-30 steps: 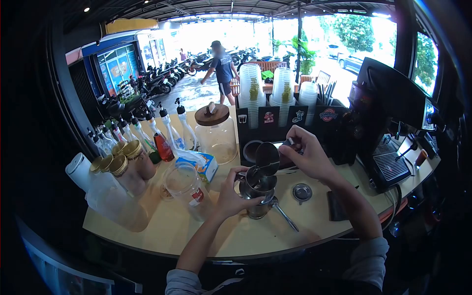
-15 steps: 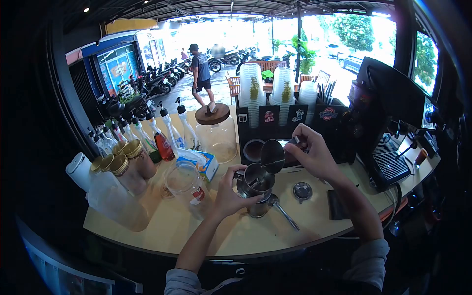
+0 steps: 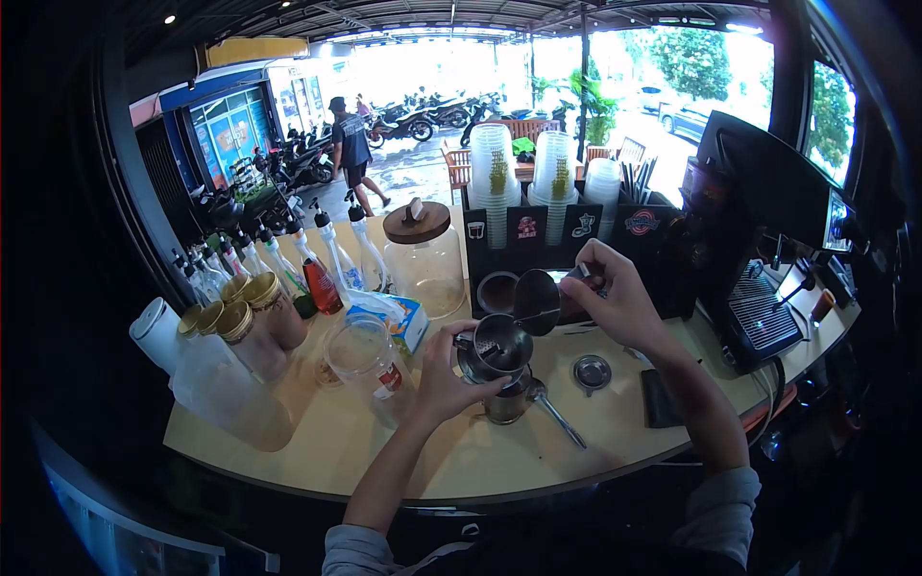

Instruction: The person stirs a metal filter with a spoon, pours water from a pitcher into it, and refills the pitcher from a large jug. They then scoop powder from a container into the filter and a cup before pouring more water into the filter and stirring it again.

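Observation:
My left hand (image 3: 448, 382) is closed round a small metal pitcher (image 3: 502, 344), its open mouth facing up toward me. Fingers of my right hand (image 3: 610, 296) grip the handle of a dark metal cup (image 3: 536, 302), tilted at the pitcher's rim. Whether anything flows between them I cannot tell. Under the pitcher stands another metal vessel (image 3: 504, 408), partly hidden. A metal spoon (image 3: 560, 419) lies beside it, and a small round strainer (image 3: 592, 372) rests to the right.
Clear jars (image 3: 370, 370), gold-lidded jars (image 3: 259, 298), a tissue box (image 3: 411, 326) and pump bottles (image 3: 317, 278) stand left. Behind are a wooden-lidded jar (image 3: 423, 264) and stacked plastic cups (image 3: 495, 173). An espresso machine (image 3: 759, 312) stands right. A person (image 3: 352, 154) walks outside.
The dark cup has tipped more upright and shifted slightly right, while the pitcher has moved a little left. Outside, the person has walked to the left.

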A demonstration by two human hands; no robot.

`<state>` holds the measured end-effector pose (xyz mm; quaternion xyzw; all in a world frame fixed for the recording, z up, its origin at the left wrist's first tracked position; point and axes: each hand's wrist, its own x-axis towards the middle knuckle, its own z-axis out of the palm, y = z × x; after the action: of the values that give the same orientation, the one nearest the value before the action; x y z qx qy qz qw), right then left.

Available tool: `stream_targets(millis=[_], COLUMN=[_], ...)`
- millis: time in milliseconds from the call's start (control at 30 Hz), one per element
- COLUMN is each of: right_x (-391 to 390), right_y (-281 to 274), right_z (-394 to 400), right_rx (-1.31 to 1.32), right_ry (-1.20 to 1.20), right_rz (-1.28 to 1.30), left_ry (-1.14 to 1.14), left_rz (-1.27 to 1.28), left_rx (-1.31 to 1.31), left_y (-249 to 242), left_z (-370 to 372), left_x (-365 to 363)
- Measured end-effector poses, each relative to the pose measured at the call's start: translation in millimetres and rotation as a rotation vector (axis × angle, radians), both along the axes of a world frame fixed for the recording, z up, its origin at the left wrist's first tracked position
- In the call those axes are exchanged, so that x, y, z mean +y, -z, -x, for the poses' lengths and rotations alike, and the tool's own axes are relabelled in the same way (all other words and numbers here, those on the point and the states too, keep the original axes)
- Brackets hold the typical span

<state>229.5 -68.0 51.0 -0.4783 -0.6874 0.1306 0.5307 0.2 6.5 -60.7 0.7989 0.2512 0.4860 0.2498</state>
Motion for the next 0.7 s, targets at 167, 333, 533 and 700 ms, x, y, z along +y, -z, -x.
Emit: stream_targets(millis=[167,333,533,700], right_x=[-2.6,-5.6,-8.0,-10.4], right_y=[-2.3,-4.5,-2.2,-2.2], right_z=[6.9,14.4,15.4,9.9], right_rx=[0.022,0.036,0.09,0.051], right_ry=[-0.023,-0.052,-0.074,-0.039], right_rz=[0.036,0.051,0.083,0.04], left_ry=[-0.087,-0.105,-0.115,-0.107], left_rz=[-0.106,-0.186,-0.218,-0.194], left_rx=[0.088,0.086,0.086,0.081], left_y=[-1.0,-1.8,-2.9,-0.5], left_z=[0.7,0.1,1.3,2.4], left_x=[-1.9,-2.3,-3.6,-3.2])
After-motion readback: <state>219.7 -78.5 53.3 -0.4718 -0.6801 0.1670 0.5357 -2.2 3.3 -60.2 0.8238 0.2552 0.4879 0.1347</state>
